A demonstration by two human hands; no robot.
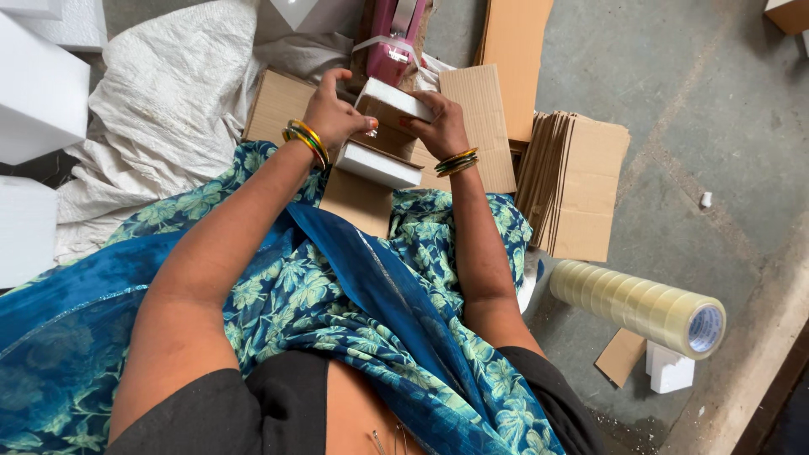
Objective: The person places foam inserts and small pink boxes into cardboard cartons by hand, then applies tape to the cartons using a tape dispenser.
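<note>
Both hands share the grip on a small white foam block [393,103] held up at the upper middle of the frame: the left hand [334,114] pinches its left end, thumb on top, and the right hand [438,125] clasps its right end with the fingers curled round the far side. The block looks like moulded foam, so I judge it very light, stiff but crumbly at the corners, best held flat across its faces rather than squeezed at an edge. It seems to carry a brown cardboard face underneath, though the fingers hide too much to be sure.

Just below it, a second white foam piece [378,164] rests on a brown cardboard blank [358,200] lying over the lap. Beyond the hands sits a pink tape dispenser [396,38], cut off by the top of the frame. To the right lies a stack of flat cardboard sheets [573,181] on the concrete floor [699,101], and a sleeve of clear tape rolls [636,305] toward the lower right. Larger white foam blocks [38,93] sit at the left edge, beside a white woven sack [168,101].
</note>
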